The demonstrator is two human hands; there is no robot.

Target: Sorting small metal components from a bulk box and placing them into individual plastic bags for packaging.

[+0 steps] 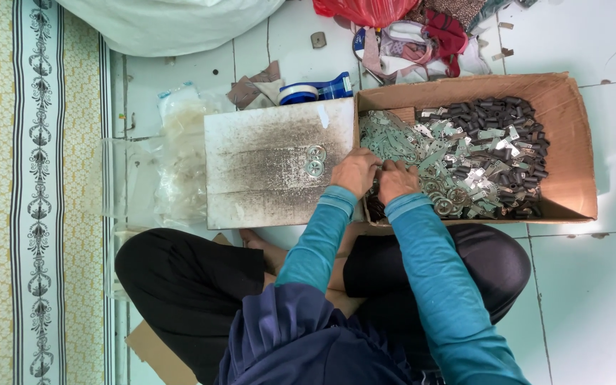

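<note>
Both hands, left hand (355,171) and right hand (397,180), curled together over metal plates (422,153) at cardboard box (572,142) edge; grip contents can't tell. Washers (314,161) on board (265,164).

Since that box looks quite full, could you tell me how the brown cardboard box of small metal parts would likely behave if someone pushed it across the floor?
The brown cardboard box is heaped with flat silvery metal pieces and dark cylindrical parts, so it is probably heavy. On the smooth white floor tiles it would likely slide, not tip. Its thin walls may bow.

Teal long sleeves, navy head covering, black trousers, bare feet
</note>
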